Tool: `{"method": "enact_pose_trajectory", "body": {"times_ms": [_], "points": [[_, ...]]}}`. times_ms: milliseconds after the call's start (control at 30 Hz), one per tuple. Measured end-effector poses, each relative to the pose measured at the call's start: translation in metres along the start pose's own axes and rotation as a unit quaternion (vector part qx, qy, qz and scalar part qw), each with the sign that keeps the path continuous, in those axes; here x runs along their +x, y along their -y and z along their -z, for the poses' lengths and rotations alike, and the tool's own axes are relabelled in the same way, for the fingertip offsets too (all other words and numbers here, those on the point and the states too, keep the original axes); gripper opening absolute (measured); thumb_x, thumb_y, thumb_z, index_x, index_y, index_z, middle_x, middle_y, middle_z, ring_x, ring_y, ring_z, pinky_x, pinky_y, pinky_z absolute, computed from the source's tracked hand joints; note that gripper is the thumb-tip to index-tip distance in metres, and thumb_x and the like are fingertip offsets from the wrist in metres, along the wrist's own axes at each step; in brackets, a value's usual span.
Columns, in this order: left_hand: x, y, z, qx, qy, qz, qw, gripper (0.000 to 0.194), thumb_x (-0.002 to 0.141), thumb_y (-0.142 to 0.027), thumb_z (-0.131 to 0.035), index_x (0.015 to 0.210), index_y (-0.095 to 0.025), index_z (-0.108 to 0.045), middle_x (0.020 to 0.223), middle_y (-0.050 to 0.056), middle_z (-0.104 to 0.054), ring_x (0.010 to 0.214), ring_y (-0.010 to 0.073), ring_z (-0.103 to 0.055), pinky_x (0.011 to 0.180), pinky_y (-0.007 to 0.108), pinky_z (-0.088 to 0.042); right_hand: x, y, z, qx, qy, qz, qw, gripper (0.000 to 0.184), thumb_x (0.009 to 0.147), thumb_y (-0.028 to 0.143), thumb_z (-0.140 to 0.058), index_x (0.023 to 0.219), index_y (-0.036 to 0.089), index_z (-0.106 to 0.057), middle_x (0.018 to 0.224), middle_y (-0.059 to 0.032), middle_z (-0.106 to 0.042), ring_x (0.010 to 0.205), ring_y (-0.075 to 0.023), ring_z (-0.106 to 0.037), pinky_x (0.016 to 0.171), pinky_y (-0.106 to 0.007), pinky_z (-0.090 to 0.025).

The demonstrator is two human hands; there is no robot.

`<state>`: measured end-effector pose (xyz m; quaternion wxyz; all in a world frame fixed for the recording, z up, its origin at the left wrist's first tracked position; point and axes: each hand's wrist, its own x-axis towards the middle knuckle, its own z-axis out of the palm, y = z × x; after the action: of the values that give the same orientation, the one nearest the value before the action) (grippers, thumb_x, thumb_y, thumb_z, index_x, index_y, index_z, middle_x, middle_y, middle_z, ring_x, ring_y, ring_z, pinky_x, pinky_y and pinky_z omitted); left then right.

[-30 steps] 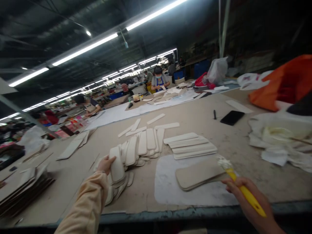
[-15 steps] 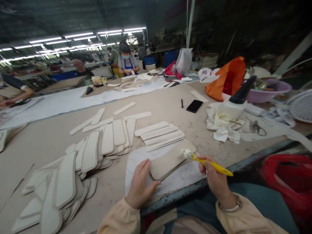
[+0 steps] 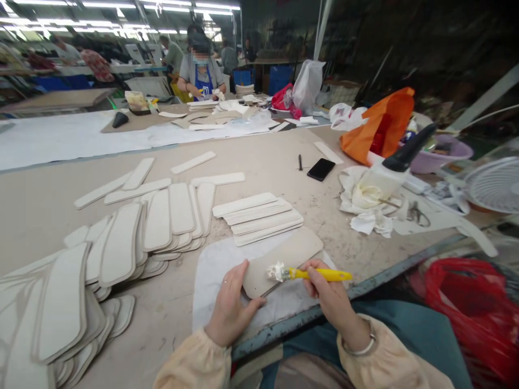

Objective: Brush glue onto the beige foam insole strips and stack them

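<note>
My right hand (image 3: 327, 289) grips a brush (image 3: 320, 274) by its yellow handle. White paste clumps on the bristles, which lie over the left part of a beige rounded panel (image 3: 298, 246). My left hand (image 3: 232, 302) holds that panel's left end, fingers at the edge and thumb at the near corner. More panel edges show beneath it, and a white sheet (image 3: 206, 281) lies under them. Just beyond is a fanned stack of narrow off-white strips (image 3: 263, 216). Many cream panels (image 3: 119, 243) with beige rims overlap in rows at the left.
Loose strips (image 3: 194, 162) lie farther back. To the right are a black phone (image 3: 321, 169), a white container of paste (image 3: 375, 183), scissors (image 3: 417, 214), an orange bag (image 3: 381, 129) and a purple basin (image 3: 441, 154). A red bag (image 3: 474, 308) hangs beside the table edge. A co-worker (image 3: 200, 70) works at the table behind.
My right hand has moved the brush left along the panel, from its right end toward my left hand. The left hand stays at the panel's end. The view has tilted down slightly.
</note>
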<state>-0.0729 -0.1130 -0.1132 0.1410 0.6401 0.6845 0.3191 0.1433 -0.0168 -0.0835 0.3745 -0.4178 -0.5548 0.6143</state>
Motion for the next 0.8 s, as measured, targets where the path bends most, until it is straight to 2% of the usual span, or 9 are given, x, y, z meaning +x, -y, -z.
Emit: {"method": "enact_pose_trajectory", "body": {"times_ms": [167,300,400,567,633,700,800], "points": [[0.001,-0.001,0.000,-0.023,-0.005,0.019,1.000,0.094,0.069,-0.032,-0.078,0.145,-0.025,-0.023,0.133,0.013,-0.052,0.123,0.0307,-0.051,0.104,0.053,-0.042,0.009,0.002,-0.034,-0.054,0.080,0.016,0.995,0.032,0.094,0.048,-0.047,0.090,0.018,-0.055,0.053,0.0055,-0.047,0.049,-0.0103,-0.045,0.050,-0.023,-0.037],[0.001,-0.002,0.000,-0.021,-0.011,0.025,0.999,0.094,0.069,-0.030,-0.078,0.145,-0.023,-0.023,0.131,0.013,-0.054,0.122,0.0297,-0.051,0.104,0.050,-0.042,0.021,0.007,-0.038,-0.131,0.082,0.028,0.988,0.031,0.094,0.046,-0.046,0.084,0.018,-0.057,0.053,0.0044,-0.050,0.052,-0.0122,-0.050,0.056,-0.025,-0.041],[0.001,-0.002,0.000,-0.014,-0.007,0.009,1.000,0.094,0.074,-0.031,-0.074,0.148,-0.023,-0.017,0.133,0.013,-0.055,0.122,0.0298,-0.052,0.103,0.050,-0.043,0.034,0.014,-0.020,-0.189,0.047,0.047,0.980,0.032,0.093,0.046,-0.046,0.079,0.020,-0.056,0.051,0.0041,-0.051,0.051,-0.0133,-0.051,0.056,-0.026,-0.042],[0.002,-0.001,-0.001,0.002,-0.007,-0.009,1.000,0.088,0.078,-0.030,-0.069,0.149,-0.023,-0.016,0.133,0.013,-0.055,0.121,0.0301,-0.052,0.102,0.050,-0.044,0.062,0.023,0.033,-0.314,-0.050,0.079,0.945,0.037,0.092,0.049,-0.046,0.072,0.021,-0.057,0.052,0.0015,-0.056,0.054,-0.0162,-0.057,0.055,-0.027,-0.043],[0.002,0.001,-0.001,0.009,-0.009,-0.015,1.000,0.085,0.079,-0.031,-0.069,0.148,-0.023,-0.020,0.133,0.012,-0.055,0.121,0.0293,-0.052,0.102,0.049,-0.045,0.069,0.027,0.052,-0.364,-0.082,0.116,0.921,0.039,0.093,0.049,-0.043,0.072,0.021,-0.058,0.055,-0.0001,-0.058,0.055,-0.0166,-0.058,0.055,-0.027,-0.043],[0.002,0.003,-0.002,0.016,-0.011,-0.022,1.000,0.082,0.078,-0.032,-0.069,0.146,-0.023,-0.024,0.133,0.012,-0.055,0.121,0.0289,-0.052,0.102,0.047,-0.045,0.071,0.030,0.065,-0.416,-0.104,0.161,0.889,0.037,0.095,0.046,-0.041,0.079,0.020,-0.061,0.064,-0.0023,-0.063,0.059,-0.0170,-0.061,0.058,-0.027,-0.044],[0.002,0.004,-0.003,0.025,-0.013,-0.029,0.999,0.077,0.079,-0.033,-0.068,0.144,-0.023,-0.029,0.133,0.012,-0.055,0.120,0.0294,-0.052,0.100,0.048,-0.047,0.061,0.031,0.065,-0.495,-0.107,0.241,0.828,0.029,0.097,0.037,-0.042,0.098,0.018,-0.063,0.087,-0.0080,-0.070,0.077,-0.0196,-0.066,0.069,-0.029,-0.047]]}}
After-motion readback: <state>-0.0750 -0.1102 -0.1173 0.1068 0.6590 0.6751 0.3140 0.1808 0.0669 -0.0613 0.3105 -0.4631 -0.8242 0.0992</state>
